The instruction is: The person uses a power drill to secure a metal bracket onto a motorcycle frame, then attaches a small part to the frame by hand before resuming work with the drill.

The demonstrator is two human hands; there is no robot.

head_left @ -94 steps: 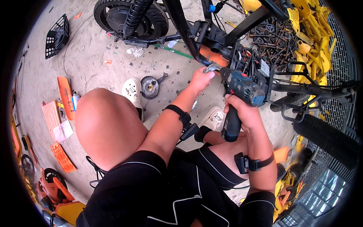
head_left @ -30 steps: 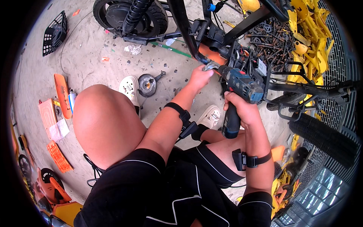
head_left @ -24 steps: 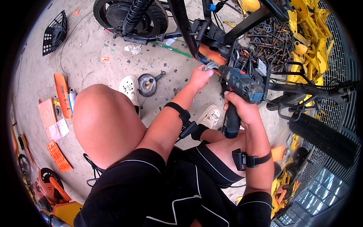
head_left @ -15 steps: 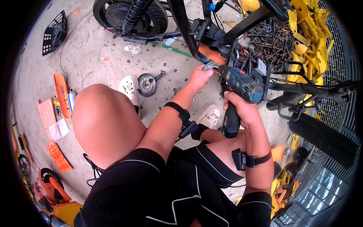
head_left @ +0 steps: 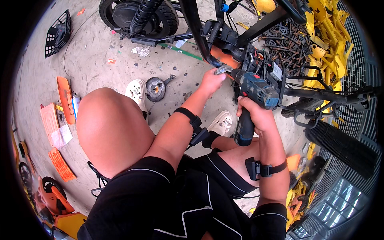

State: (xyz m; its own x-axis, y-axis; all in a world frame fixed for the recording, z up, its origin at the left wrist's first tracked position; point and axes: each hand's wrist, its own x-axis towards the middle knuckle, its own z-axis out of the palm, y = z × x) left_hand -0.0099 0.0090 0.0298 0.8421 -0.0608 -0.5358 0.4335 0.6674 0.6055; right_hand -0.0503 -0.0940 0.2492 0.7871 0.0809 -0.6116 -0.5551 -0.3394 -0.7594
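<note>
In my right hand (head_left: 258,114) is a dark blue cordless drill (head_left: 258,90), my fingers wrapped round its grip. Its nose points up and left at the frame of a stripped electric scooter (head_left: 196,34). My left hand (head_left: 212,82) is closed just ahead of the drill's nose, next to a crumpled-looking silvery piece (head_left: 224,70) at the black frame tube. What the left fingers grip is not plain. Beneath the tube shows an orange panel (head_left: 225,58). The drill's tip is hidden behind the silvery piece.
The scooter's wheel (head_left: 140,18) stands ahead on the left. A round metal brake plate (head_left: 156,89) lies by my left shoe. Rusty metal parts (head_left: 286,42) and yellow plastic panels (head_left: 336,40) are heaped on the right. A black basket (head_left: 59,35) and orange pieces (head_left: 66,100) lie left.
</note>
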